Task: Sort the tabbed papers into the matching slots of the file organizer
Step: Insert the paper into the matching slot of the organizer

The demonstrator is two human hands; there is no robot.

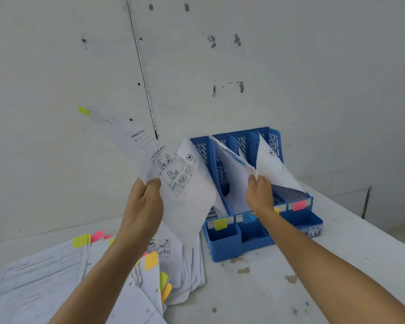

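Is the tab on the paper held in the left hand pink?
No, the paper in the left hand has a yellow-green tab at its far corner.

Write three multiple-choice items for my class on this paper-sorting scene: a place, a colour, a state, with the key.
1. Where is the pile of tabbed papers relative to the blue file organizer?
A. left of it on the table
B. inside it
C. behind it

2. What colour is the tab on the sheet that the left hand holds up?
A. pink
B. blue
C. yellow-green

3. What is the right hand doing?
A. lying flat
B. pinching paper standing in the organizer
C. hanging empty

Key: 1 A, the pile lies left of the organizer; 2 C, the raised corner bears a yellow-green tab; 3 B, thumb and fingers close on the paper's edge.
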